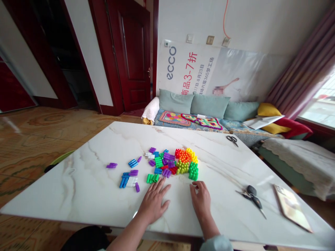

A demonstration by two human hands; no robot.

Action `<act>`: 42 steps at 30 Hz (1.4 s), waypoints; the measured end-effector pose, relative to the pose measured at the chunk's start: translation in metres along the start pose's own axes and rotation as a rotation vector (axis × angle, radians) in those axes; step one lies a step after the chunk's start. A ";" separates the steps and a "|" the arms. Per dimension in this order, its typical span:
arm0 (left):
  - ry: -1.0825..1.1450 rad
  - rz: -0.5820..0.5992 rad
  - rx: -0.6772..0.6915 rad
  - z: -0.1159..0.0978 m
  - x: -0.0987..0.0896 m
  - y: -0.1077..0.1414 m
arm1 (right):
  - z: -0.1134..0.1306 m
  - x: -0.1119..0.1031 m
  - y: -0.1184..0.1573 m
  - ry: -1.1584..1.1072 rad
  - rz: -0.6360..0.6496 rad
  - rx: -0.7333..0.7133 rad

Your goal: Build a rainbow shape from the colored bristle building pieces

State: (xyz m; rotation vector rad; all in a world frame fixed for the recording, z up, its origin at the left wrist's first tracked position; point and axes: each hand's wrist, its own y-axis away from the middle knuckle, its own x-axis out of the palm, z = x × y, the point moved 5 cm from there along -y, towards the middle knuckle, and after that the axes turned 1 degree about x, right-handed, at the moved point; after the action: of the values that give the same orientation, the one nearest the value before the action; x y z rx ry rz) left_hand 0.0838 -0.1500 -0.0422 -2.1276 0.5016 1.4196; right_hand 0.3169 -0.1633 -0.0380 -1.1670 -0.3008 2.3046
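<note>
My left hand (155,202) lies on the marble-patterned table with its fingers spread, the fingertips just below a green group of small plastic pieces (152,178). Close below an upright green cluster (193,171) rests my right hand (201,197), its fingers curled; whether anything is in them is hidden. Red-orange (182,155), yellow (192,154) and olive (182,167) clusters stand beside that green one. Purple pieces (166,173), blue pieces (158,170) and more green ones lie loose in a heap left of them. Further left are white pieces (131,181) and blue pieces (124,181).
Black-handled scissors (232,139) lie at the table's far right edge. Nearer on the right are a dark-handled tool (251,198) and a flat, light-coloured rectangular object (291,207). The white table (91,205) faces a sofa (191,122) with cushions.
</note>
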 end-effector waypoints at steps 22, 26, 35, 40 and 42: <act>0.072 -0.019 0.088 0.005 0.013 0.001 | 0.185 0.097 -0.015 0.350 0.570 -0.155; 0.107 -0.085 0.091 0.005 0.006 0.003 | 0.189 0.112 -0.015 0.305 0.577 -0.176; 0.105 -0.006 0.014 0.000 0.000 -0.004 | 0.156 0.083 -0.011 -0.034 0.327 -0.111; 0.047 -0.014 0.014 0.001 0.002 -0.001 | 0.089 0.052 0.007 -0.604 0.188 0.254; 0.032 -0.029 0.020 0.001 0.000 0.000 | 0.061 0.039 0.013 -0.607 0.166 0.354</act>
State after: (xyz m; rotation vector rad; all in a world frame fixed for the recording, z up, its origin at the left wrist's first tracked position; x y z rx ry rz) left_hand 0.0836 -0.1496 -0.0428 -2.1360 0.4933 1.3612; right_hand 0.2447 -0.1503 -0.0338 -0.3141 -0.0012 2.6750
